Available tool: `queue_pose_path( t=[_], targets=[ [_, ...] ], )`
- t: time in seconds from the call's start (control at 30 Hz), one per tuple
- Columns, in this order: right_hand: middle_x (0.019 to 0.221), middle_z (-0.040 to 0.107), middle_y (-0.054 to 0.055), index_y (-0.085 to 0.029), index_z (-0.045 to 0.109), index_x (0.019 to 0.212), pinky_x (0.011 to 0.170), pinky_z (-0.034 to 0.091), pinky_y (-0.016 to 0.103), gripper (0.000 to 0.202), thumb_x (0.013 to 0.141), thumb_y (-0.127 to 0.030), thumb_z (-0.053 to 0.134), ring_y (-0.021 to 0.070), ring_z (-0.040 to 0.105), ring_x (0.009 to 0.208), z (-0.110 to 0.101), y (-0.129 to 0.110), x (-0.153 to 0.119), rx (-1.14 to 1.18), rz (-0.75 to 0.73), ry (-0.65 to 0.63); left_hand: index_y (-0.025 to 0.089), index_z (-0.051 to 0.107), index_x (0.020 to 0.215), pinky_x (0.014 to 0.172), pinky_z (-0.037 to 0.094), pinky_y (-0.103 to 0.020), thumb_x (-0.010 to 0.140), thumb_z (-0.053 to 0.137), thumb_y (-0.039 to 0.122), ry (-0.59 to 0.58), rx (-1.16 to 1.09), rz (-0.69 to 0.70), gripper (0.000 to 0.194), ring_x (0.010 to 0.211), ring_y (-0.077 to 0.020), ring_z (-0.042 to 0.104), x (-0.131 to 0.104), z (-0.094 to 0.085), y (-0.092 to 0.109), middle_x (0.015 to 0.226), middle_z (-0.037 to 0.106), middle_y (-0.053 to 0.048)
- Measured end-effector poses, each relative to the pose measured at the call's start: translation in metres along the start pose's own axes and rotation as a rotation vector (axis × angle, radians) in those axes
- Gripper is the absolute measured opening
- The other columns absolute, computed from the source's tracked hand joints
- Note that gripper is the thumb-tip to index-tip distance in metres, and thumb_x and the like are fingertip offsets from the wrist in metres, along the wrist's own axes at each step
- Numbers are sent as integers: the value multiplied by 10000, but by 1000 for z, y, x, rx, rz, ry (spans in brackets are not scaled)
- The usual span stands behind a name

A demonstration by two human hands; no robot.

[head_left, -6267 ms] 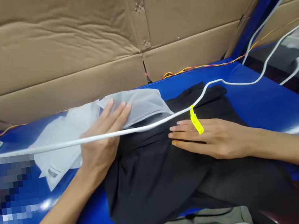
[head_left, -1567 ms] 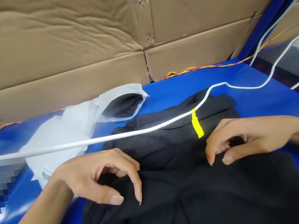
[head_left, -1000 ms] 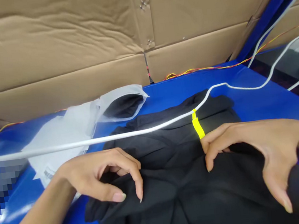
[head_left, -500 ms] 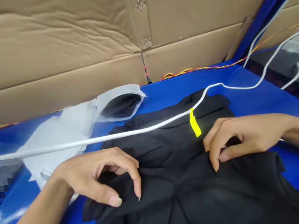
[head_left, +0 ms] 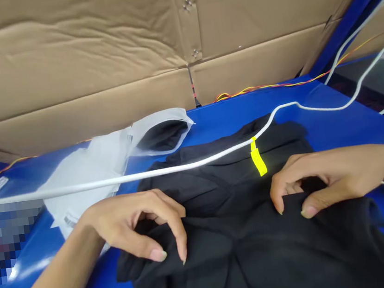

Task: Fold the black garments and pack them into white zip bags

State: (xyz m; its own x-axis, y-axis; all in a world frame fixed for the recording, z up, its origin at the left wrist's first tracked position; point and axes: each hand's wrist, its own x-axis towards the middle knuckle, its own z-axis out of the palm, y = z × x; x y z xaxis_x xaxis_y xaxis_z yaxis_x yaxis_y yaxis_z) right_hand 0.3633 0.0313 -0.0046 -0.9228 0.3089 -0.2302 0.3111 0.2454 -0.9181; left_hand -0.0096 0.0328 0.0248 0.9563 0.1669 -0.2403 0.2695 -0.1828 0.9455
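Note:
A black cloth garment (head_left: 200,264) lies crumpled and partly folded across the middle, its exact kind unclear. My left hand (head_left: 145,220) rests on its left part, thumb and index finger spread apart on the cloth. On the right part lies my right hand (head_left: 326,181), thumb and index finger also apart, their tips touching the fabric. The rear fingers of both hands are partly hidden behind a raised fold. A yellow tag (head_left: 259,161) hangs from a white cable (head_left: 181,167) that crosses over the garment between the hands and the back.
Translucent white plastic bags (head_left: 79,165), one with black cloth inside, lie at the back left of the blue table (head_left: 217,120). Brown padded panels (head_left: 96,48) rise behind. Twisted red and yellow wires (head_left: 258,87) run along the back edge. More white cord lies far left.
My right thumb has moved away from the index finger, widening their gap. My left hand keeps nearly the same pose on the cloth. The whole view has shifted slightly.

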Motion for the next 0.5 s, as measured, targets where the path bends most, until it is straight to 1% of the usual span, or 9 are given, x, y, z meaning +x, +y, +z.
queue_pose_path(
  t=[0.1, 0.2, 0.27, 0.3, 0.33, 0.4, 0.43, 0.47, 0.5],
  targets=[
    [942, 751, 86, -172, 808, 1186, 725, 489, 269, 345, 1062, -434, 621, 170, 650, 800, -3, 4, 2, 49, -93, -39, 235, 899, 975, 574, 412, -296, 954, 699, 367, -44, -50, 12, 240, 630, -190, 563, -1, -2, 1, 758, 759, -119],
    [861, 727, 99, -146, 855, 1072, 695, 470, 262, 428, 1106, -421, 529, 158, 638, 741, -3, 7, 3, 133, -182, -122, 252, 907, 916, 577, 451, -290, 851, 736, 261, -67, -85, -5, 183, 648, -205, 604, 1, 0, 3, 768, 757, -114],
    [789, 710, 98, -139, 866, 1032, 673, 470, 261, 461, 1100, -447, 531, 161, 631, 700, -1, 7, 3, 195, -227, -148, 242, 894, 867, 588, 486, -287, 804, 737, 220, -119, -120, 24, 170, 655, -218, 632, 3, 7, 5, 754, 757, -113],
    [768, 711, 102, -133, 868, 1017, 665, 475, 258, 464, 1092, -459, 546, 165, 640, 693, 1, 5, 3, 233, -249, -162, 236, 874, 818, 589, 497, -283, 810, 737, 236, -120, -157, 54, 137, 641, -215, 636, 4, 13, 6, 749, 760, -113],
    [763, 718, 110, -125, 868, 999, 657, 482, 253, 468, 1087, -464, 558, 171, 654, 699, 2, 4, 3, 276, -261, -181, 227, 847, 776, 599, 519, -279, 813, 755, 266, -175, -180, 80, 106, 645, -220, 659, 5, 20, 8, 766, 768, -120],
    [773, 733, 131, -104, 867, 949, 632, 484, 237, 493, 1091, -458, 556, 177, 684, 717, 7, -1, 2, 360, -257, -225, 203, 706, 571, 533, 482, -253, 893, 753, 459, 58, -369, 109, 414, 518, -148, 588, 6, 36, 10, 699, 717, -105],
    [776, 733, 138, -95, 866, 925, 622, 480, 231, 504, 1095, -451, 551, 177, 693, 727, 9, -3, 2, 388, -243, -244, 190, 634, 516, 536, 484, -246, 888, 769, 540, 143, -441, 85, 528, 522, -145, 602, 5, 43, 12, 688, 695, -106],
    [766, 724, 135, -90, 864, 911, 615, 473, 229, 509, 1097, -444, 550, 173, 689, 724, 10, -5, 2, 402, -233, -247, 187, 622, 520, 550, 492, -238, 866, 803, 566, 99, -437, 60, 544, 556, -155, 635, 4, 48, 12, 694, 683, -105],
    [738, 703, 120, -91, 863, 904, 607, 462, 231, 498, 1091, -439, 561, 164, 671, 701, 10, -5, 2, 405, -235, -227, 189, 629, 538, 574, 508, -232, 884, 787, 568, 82, -430, 71, 537, 586, -167, 670, 3, 51, 13, 708, 697, -110]
  ],
)
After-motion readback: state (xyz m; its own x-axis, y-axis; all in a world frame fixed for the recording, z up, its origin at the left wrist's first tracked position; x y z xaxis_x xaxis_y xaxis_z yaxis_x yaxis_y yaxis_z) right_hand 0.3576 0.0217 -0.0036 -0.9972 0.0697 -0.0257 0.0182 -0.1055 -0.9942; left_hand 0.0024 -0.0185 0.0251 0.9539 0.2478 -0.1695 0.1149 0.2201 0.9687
